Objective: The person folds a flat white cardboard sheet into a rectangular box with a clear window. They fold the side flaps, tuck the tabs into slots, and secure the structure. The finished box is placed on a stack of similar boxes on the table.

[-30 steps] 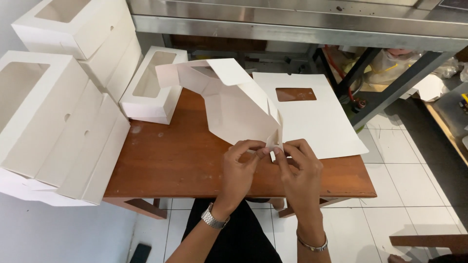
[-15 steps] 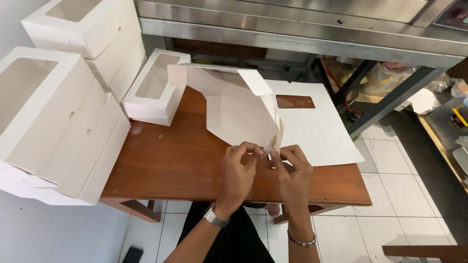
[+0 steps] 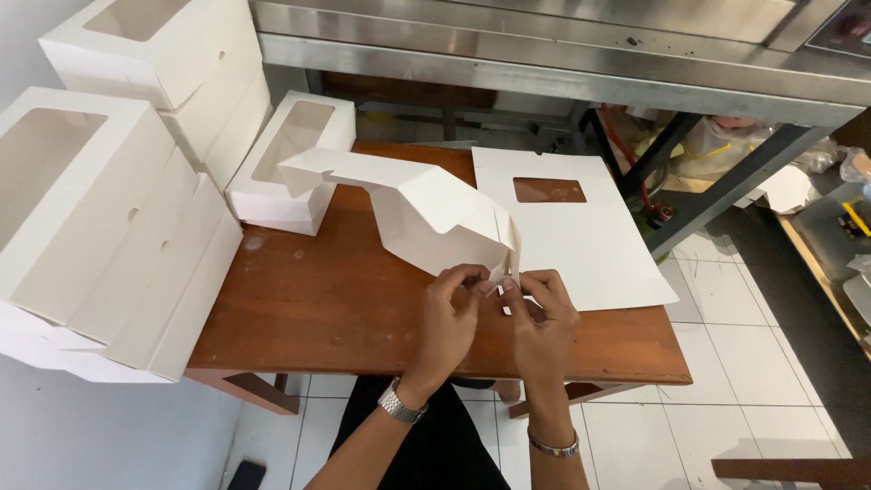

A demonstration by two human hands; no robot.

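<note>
Both hands meet at the near middle of the wooden table (image 3: pixel 345 313). The left hand (image 3: pixel 451 310) has its fingers pinched shut on a small flap at the near corner of the half-folded white box (image 3: pixel 426 213). The right hand (image 3: pixel 544 313) sits just beside it at 3 o'clock, fingertips closed on the same corner from the other side; the two hands touch or nearly touch at the fingertips. A metal watch (image 3: pixel 399 402) sits on the left wrist, a thin bracelet (image 3: pixel 553 446) on the right.

The half-folded white box rises from the hands toward 11 o'clock, tilted, with a long flap reaching out over the table.

At 1 o'clock from the hands a flat white cardboard blank (image 3: pixel 581 240) with a rectangular window cut-out lies on the table, its far corner past the table edge. At 10 o'clock a finished white window box (image 3: pixel 290 163) stands on the table. Further out at 9 to 10 o'clock, stacked white window boxes (image 3: pixel 100 209) stand at the table's left end, some leaning. A stainless steel counter edge (image 3: pixel 544 77) runs across at 12 o'clock. White floor tiles (image 3: pixel 735 363) show at 4 o'clock.
</note>
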